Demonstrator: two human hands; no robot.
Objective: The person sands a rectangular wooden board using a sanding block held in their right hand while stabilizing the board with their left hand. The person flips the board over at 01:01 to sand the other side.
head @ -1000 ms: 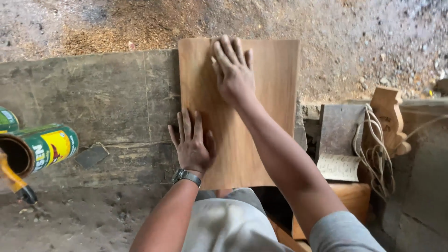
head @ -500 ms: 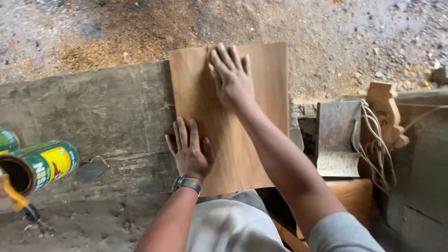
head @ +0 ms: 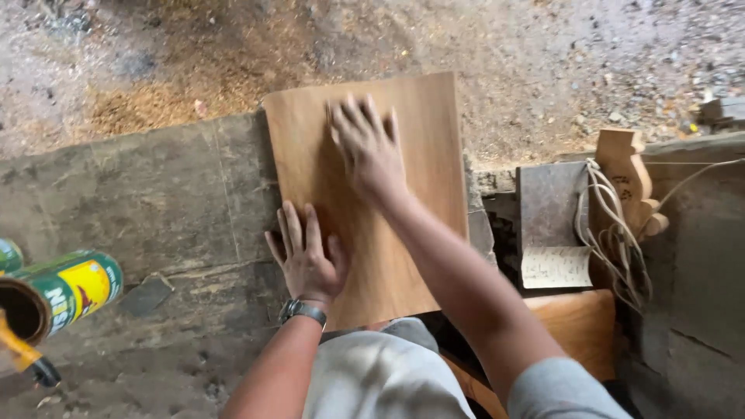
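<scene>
While both hands press flat, the thin brown wood sheet (head: pixel 372 225) lies on the worn grey tabletop (head: pixel 147 202), its far edge hanging past the tabletop edge over the gravel and sawdust floor (head: pixel 543 62). Left hand (head: pixel 306 256): palm down on the sheet's near-left edge, half on sheet, half on tabletop, fingers spread, gripping nothing; watch (head: pixel 303 310) on the wrist. Right hand (head: pixel 366 147): flat on the upper middle of the sheet, fingers spread apart, motion-blurred, nothing clamped. Green and yellow can (head: pixel 66 291) lies on its side at the left, well apart from the sheet. Dark flat scrap (head: pixel 146 295) sits between can and left hand. To the right: carved wood piece (head: pixel 625 174) with cords (head: pixel 605 233) draped beside it.
</scene>
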